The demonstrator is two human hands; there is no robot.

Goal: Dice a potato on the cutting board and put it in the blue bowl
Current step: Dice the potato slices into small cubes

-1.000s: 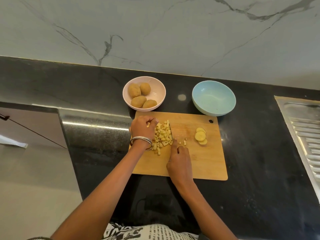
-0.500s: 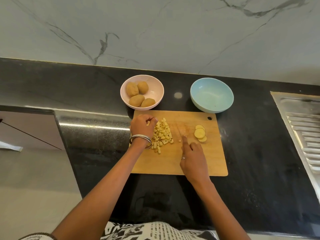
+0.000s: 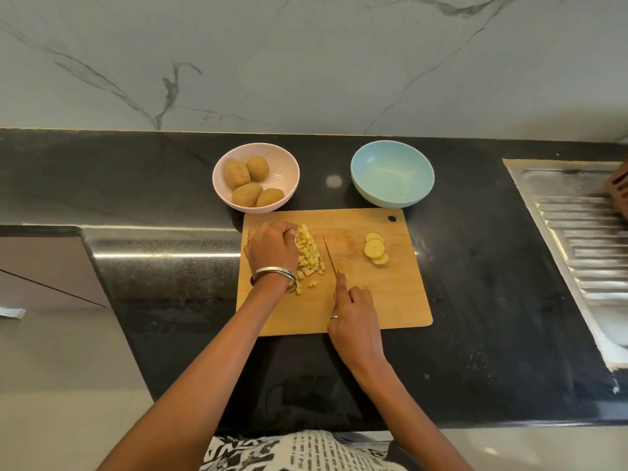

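Note:
A wooden cutting board [image 3: 390,300] lies on the black counter. On its left part sits a pile of diced potato [image 3: 309,258]. My left hand [image 3: 272,248] is cupped against the pile's left side, fingers curled over it. My right hand [image 3: 355,314] grips a knife [image 3: 329,254], index finger along its spine, blade pointing away just right of the pile. Three round potato slices [image 3: 374,249] lie on the board's right part. The blue bowl [image 3: 392,173] stands behind the board and looks empty.
A pink bowl [image 3: 285,164] with several whole potatoes stands behind the board's left corner. A steel sink drainboard [image 3: 584,239] runs along the right. The counter edge drops off on the left, and a marble wall rises behind.
My right hand moved the knife from the pile toward the slices, then back beside the pile. Loose dice that lay right of the pile are gathered in. My left hand stayed put.

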